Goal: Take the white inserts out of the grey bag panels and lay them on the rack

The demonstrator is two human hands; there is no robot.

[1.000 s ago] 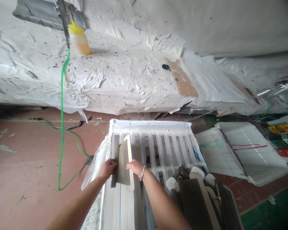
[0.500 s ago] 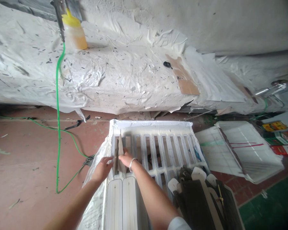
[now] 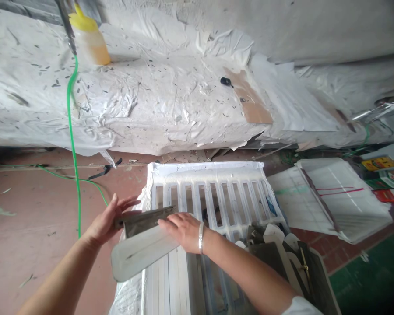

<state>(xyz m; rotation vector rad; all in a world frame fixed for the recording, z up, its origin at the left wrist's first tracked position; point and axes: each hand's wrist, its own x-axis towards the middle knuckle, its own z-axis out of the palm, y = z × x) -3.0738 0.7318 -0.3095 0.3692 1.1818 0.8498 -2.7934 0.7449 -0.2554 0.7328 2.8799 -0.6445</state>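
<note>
A long pale panel with rounded ends (image 3: 134,258), perhaps a leather or board piece, is held tilted over the near left of a white slatted rack (image 3: 206,167). A dark grey-brown strip (image 3: 144,222) stands along its far side; I cannot tell whether they are joined. My left hand (image 3: 110,218) grips the left end of the strip, with some fingers stretched out. My right hand (image 3: 185,229), wearing a bracelet, is closed over the panel's right end, its thumb hidden. Beneath, several pale panels (image 3: 169,284) lie side by side on the rack.
Dark and pale cut pieces (image 3: 276,258) pile at the rack's right. A white bin (image 3: 348,201) stands on the floor further right. A covered bench (image 3: 170,105) runs behind, bearing a yellow-capped bottle (image 3: 92,41). A green hose (image 3: 72,144) hangs at left.
Both hands have come nearer, the left moving outward. The piece that stood upright among the far slats is now tilted over, showing a broad pale face.
</note>
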